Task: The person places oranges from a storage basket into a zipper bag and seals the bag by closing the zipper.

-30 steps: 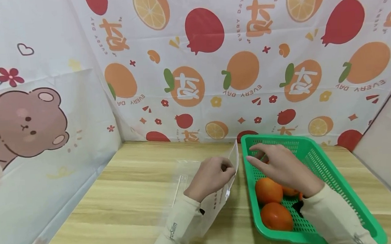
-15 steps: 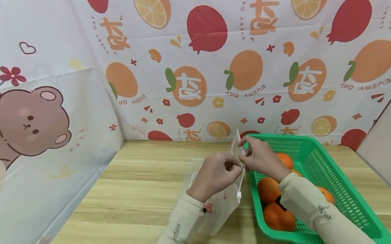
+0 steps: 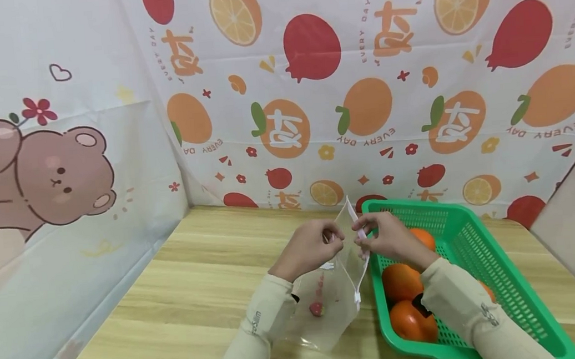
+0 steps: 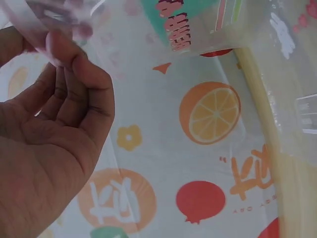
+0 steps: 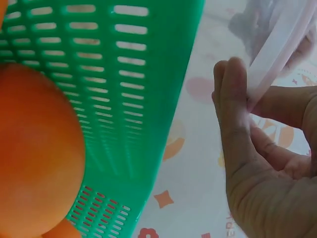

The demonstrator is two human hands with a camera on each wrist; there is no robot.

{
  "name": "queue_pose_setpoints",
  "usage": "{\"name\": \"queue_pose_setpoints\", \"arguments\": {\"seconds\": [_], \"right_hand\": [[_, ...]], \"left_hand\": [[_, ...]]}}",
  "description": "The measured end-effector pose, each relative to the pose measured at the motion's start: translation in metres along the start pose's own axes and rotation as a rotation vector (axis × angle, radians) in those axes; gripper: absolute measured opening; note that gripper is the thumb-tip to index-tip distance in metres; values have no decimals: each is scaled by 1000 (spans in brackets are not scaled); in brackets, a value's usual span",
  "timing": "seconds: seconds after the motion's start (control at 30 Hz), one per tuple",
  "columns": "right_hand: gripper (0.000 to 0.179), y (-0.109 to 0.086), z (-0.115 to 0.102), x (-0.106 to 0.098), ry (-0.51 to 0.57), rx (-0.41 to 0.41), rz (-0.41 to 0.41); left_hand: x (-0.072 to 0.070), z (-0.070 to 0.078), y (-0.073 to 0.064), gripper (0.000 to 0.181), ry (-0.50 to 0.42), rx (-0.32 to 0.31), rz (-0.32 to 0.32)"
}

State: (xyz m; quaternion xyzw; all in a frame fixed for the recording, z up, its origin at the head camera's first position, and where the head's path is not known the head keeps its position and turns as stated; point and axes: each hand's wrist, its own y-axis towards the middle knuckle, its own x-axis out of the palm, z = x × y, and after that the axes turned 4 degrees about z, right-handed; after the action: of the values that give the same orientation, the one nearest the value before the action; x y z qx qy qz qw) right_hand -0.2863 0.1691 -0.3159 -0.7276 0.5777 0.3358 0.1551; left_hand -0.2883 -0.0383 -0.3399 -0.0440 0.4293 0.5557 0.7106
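Note:
A clear plastic zipper bag [image 3: 327, 316] with pink printing stands between my hands, its mouth parted and a white slider low on the zip edge. My left hand [image 3: 309, 250] pinches one side of the mouth between thumb and fingertips. On the other side, the thumb and fingers of my right hand [image 3: 394, 239] pinch the zip strip. In the left wrist view, my left hand [image 4: 59, 119] has the thin film at its fingertips. The right wrist view shows my right hand [image 5: 262, 134] gripping the pale strip [image 5: 277, 54].
At the right stands a green plastic basket [image 3: 511, 264] with several round orange fruits [image 3: 412, 322], partly hidden by my right forearm. The wooden table [image 3: 176, 309] stretches to the left. A fruit-print cloth [image 3: 243, 116] hangs behind, and a bear-print cloth [image 3: 67, 178] at the left.
My right hand has come left from over the basket and taken hold of the bag's edge. The bag's mouth has spread wider, with my left hand shifting slightly left since half a second ago.

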Motion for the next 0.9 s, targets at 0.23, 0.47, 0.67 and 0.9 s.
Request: {"name": "queue_pose_setpoints", "arguments": {"seconds": [0.23, 0.47, 0.67, 0.9], "right_hand": [[14, 0, 9, -2, -108, -34, 54], [17, -7, 22, -6, -175, -62, 100], [21, -11, 27, -12, -170, -26, 100], [24, -14, 26, -16, -196, 26, 65]], "left_hand": [[-20, -7, -5, 10, 17, -13, 57], [-47, -12, -14, 13, 51, -63, 67], [-63, -20, -18, 19, 18, -89, 7], [-73, -28, -19, 21, -5, -130, -26]]}}
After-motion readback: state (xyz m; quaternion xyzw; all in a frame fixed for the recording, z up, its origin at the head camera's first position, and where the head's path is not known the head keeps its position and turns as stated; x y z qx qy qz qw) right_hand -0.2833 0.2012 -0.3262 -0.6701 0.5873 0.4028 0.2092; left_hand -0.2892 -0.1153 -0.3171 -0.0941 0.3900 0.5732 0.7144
